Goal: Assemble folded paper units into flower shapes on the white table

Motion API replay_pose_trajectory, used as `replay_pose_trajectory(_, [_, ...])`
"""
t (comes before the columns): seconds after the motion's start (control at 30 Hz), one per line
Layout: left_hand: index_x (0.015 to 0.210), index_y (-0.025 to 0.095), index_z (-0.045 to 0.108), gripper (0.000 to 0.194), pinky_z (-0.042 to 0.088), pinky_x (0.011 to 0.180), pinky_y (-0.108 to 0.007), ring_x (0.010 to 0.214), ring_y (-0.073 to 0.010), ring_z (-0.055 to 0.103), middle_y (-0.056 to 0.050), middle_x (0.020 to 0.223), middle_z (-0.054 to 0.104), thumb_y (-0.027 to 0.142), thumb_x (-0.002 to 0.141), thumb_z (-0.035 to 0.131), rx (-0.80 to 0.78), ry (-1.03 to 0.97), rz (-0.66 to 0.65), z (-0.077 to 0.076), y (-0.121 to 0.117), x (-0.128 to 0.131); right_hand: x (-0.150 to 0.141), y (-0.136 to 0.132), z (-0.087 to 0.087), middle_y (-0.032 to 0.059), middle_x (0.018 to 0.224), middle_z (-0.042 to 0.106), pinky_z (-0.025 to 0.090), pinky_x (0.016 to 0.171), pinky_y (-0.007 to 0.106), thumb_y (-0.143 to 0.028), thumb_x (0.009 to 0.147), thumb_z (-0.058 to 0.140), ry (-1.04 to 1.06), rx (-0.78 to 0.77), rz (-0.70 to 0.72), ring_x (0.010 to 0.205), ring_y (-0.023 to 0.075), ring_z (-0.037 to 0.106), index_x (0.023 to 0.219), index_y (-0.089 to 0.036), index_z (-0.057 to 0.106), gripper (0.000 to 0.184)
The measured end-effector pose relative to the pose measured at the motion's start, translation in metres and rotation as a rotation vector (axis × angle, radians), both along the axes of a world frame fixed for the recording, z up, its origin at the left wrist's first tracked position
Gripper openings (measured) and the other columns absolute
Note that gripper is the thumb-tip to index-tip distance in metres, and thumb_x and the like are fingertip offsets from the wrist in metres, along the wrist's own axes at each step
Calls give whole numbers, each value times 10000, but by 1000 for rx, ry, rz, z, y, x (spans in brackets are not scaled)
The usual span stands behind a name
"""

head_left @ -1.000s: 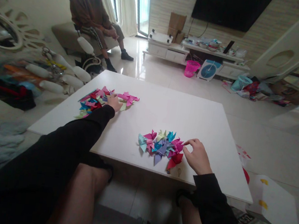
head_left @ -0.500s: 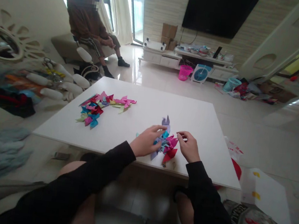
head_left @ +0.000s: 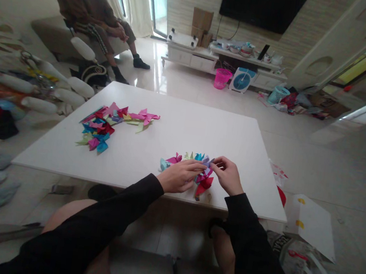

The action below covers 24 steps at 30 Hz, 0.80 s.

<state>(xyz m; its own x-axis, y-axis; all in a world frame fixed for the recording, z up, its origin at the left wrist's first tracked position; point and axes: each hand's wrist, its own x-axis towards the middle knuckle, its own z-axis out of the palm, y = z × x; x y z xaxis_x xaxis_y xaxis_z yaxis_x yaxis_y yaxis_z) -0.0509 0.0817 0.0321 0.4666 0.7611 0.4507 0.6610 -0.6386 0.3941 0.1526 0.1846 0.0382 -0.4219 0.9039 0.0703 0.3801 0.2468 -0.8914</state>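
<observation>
A purple folded-paper crane (head_left: 206, 161) is pinched between the fingertips of my left hand (head_left: 181, 175) and my right hand (head_left: 228, 174), just above the near side of the white table. Around and beneath my left hand lie more folded-paper cranes: a pale teal one (head_left: 164, 165), a magenta one (head_left: 175, 158), a blue one (head_left: 199, 156) and a red one (head_left: 205, 185). My left palm hides some of them. A larger cluster of colourful paper cranes (head_left: 104, 129) rests on the table's left part.
The white table (head_left: 140, 158) spans the space before me. A person (head_left: 90, 19) sits at the far left beyond it. White rounded rods (head_left: 80, 86) stand near its left edge. A white box (head_left: 315, 224) and a bag (head_left: 292, 252) are on the right floor.
My hands have come closer together, with the purple crane now lower and between their fingertips. More cranes show left of my left hand. The camera view has shifted, placing the table further left.
</observation>
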Motion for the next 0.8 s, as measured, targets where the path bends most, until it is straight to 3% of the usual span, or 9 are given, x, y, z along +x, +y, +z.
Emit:
replay_pose_trajectory(0.1, [1156, 204, 700, 430, 512, 1094, -465, 1275, -267, 585, -104, 1367, 632, 41, 789, 547, 43, -72, 68, 1, 0, -16, -6, -1, -1, 11, 719, 648, 464, 604, 283, -354, 780, 675, -16, 14, -9, 662, 167, 594, 752, -202, 636, 159])
replay_pose_trajectory(0.3, [895, 184, 735, 330, 590, 915, -373, 1072, -201, 655, -97, 1193, 641, -19, 775, 503, 51, -352, 388, -1, 0, -36, -12, -15, -1, -5, 679, 647, 451, 626, 277, -260, 800, 617, -176, 150, 121, 613, 151, 571, 791, -208, 653, 64])
replay_pose_trajectory(0.57, [920, 185, 719, 304, 572, 920, -374, 1014, -194, 649, -92, 1183, 623, -1, 782, 523, 24, -279, 414, -7, 3, -40, -8, -30, -7, -16, 679, 666, 381, 617, 248, -165, 746, 631, -554, 216, 406, 616, 141, 580, 724, -219, 652, 62])
replay_pose_trajectory(0.8, [935, 199, 708, 295, 570, 885, -351, 974, -184, 654, -83, 1200, 624, 15, 789, 528, 11, -247, 403, -1, 0, -36, -13, -46, -14, -12, 640, 643, 344, 591, 252, -111, 720, 660, -619, 196, 526, 606, 142, 571, 647, -211, 630, 128])
